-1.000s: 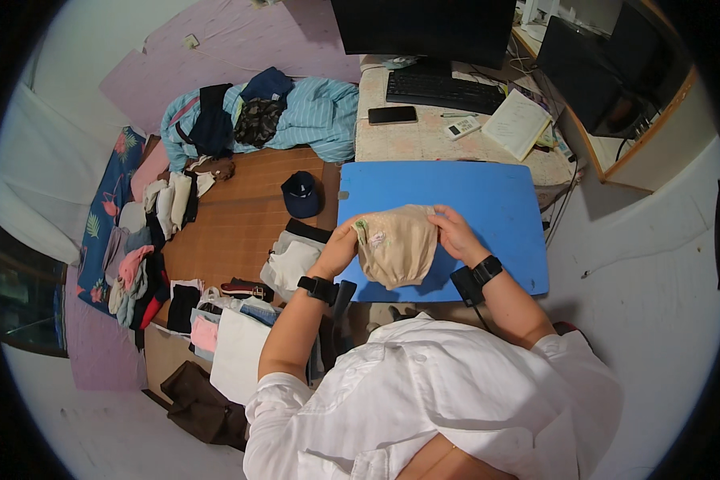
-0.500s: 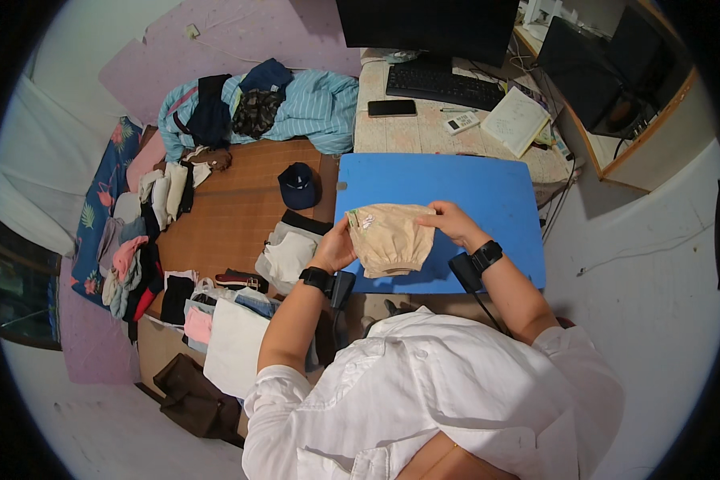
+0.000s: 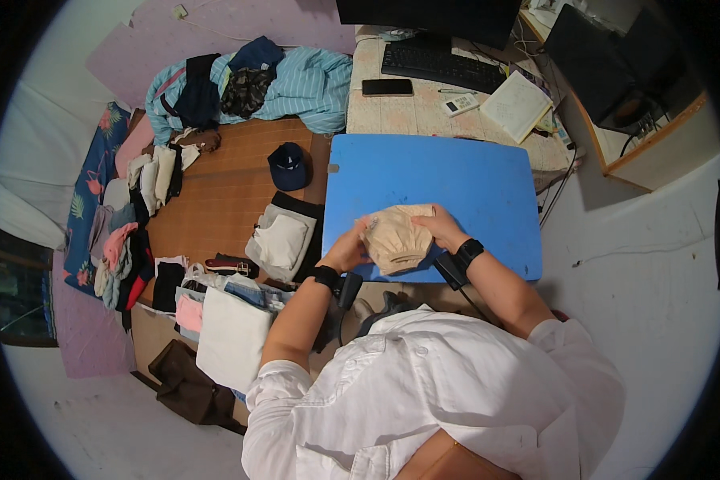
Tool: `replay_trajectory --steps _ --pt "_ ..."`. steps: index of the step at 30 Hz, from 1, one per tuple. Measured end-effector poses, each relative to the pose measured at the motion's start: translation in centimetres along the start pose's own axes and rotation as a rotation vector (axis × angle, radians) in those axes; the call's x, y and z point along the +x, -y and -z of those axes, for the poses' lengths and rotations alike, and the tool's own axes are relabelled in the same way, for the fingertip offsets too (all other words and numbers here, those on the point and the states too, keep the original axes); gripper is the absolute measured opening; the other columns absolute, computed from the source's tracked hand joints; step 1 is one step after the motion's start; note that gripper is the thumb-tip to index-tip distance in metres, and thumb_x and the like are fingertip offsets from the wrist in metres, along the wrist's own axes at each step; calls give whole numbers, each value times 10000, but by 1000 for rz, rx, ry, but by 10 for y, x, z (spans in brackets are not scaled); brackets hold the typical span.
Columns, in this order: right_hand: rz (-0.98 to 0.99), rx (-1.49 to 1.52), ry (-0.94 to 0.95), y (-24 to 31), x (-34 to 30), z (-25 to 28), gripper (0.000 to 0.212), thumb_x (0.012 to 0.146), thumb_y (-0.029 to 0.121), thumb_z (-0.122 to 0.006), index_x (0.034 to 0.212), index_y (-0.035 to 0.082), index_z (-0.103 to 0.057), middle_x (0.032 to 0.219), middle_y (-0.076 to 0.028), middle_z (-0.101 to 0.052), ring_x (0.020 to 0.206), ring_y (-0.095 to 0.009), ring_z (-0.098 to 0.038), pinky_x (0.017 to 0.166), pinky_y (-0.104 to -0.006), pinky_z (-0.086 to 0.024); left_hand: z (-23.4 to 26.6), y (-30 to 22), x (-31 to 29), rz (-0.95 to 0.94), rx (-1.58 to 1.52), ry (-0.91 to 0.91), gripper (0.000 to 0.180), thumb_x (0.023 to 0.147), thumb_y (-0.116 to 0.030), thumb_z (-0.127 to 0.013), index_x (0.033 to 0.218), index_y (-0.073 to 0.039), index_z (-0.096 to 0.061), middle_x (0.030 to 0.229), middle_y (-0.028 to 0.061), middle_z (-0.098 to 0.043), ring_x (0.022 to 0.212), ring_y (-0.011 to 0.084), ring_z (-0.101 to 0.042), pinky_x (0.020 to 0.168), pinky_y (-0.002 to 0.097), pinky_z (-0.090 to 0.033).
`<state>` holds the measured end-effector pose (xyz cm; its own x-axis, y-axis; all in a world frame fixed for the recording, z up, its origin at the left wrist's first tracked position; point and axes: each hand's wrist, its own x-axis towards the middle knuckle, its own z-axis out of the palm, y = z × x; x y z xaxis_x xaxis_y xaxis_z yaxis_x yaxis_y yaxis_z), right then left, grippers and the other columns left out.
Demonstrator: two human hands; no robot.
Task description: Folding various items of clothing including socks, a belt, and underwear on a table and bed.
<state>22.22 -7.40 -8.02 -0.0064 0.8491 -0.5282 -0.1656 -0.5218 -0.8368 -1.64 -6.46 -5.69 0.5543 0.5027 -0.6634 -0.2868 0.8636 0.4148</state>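
Over the blue tabletop (image 3: 432, 164) I hold a beige, gathered cloth item (image 3: 396, 240) with both hands; its exact kind does not show. A narrow, puckered band runs along its lower edge. My left hand (image 3: 346, 250) is closed on the item's left side, its fingertips partly hidden by cloth and slightly blurred. My right hand (image 3: 445, 229) pinches the upper right side, thumb over the fabric. The cloth looks bunched and tilted, near the front half of the tabletop.
Left of the tabletop, a brown mat (image 3: 224, 176) holds a dark blue cap (image 3: 289, 166) and folded clothes (image 3: 284, 240). More clothing piles (image 3: 120, 248) lie at far left. A phone (image 3: 387, 87), keyboard (image 3: 440, 68) and open notebook (image 3: 518, 106) rest on the desk behind.
The beige item has gone from spread out between my hands to more bunched and tilted. My left hand has moved slightly right, closer to my right hand. The view has shifted a little.
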Motion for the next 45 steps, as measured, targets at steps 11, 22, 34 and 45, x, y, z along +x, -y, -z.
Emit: replay_trajectory --steps 11,22,34,45 --pt "158 -340 122 -21 2 10 902 679 120 -722 1338 17 -115 1295 -161 -322 1190 -258 -341 977 -352 -312 5 28 33 -449 392 -196 645 736 35 -615 1258 17 -237 1063 158 -521 895 241 -568 715 316 -501" --pt "604 -1092 -133 22 -25 -12 513 805 139 -557 1246 -8 -341 1311 -179 -302 1201 -331 -315 985 -409 -303 -11 22 26 -1228 1530 -365 502 724 -7 -566 1192 8 -385 1217 227 -390 1138 396 -367 959 418 -315" --pt "705 -1448 108 -21 0 -10 604 847 434 -427 1332 100 -296 1411 -122 -175 1316 -256 -111 1066 -408 -73 4 39 45 -770 2003 -403 761 808 -516 -449 1365 -63 -194 1412 223 -91 1320 338 -65 1050 465 -73" --pt "744 -1385 150 -13 12 -1 619 802 436 -503 1297 96 -354 1389 -130 -225 1297 -269 -163 1044 -473 -78 -1 32 37 -756 1969 -437 917 711 -662 -483 1350 -52 -234 1396 252 -115 1313 362 -68 1044 473 -80"
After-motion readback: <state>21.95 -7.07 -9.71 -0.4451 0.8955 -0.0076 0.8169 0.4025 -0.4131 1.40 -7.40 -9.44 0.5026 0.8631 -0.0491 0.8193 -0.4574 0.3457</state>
